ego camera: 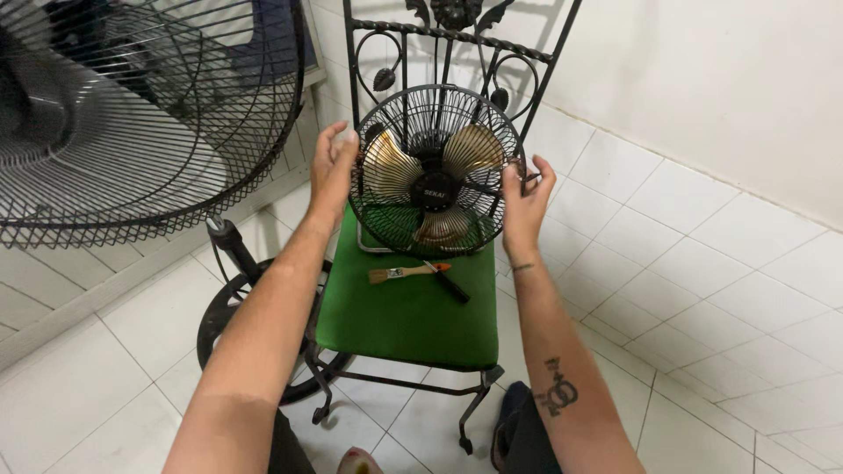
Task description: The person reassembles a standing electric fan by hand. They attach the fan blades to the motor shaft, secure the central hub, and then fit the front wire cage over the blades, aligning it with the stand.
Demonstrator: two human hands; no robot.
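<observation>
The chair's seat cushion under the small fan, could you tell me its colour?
Green; the seat cushion shows plainly in the head view.

1. Both bare forearms reach forward, roughly parallel.
2. The left hand [332, 167] is raised, palm facing inward, fingers curled.
3. The right hand [524, 204] mirrors it, thumb up, fingers bent.

Upright black-caged fan [435, 171], bronze blades
</observation>
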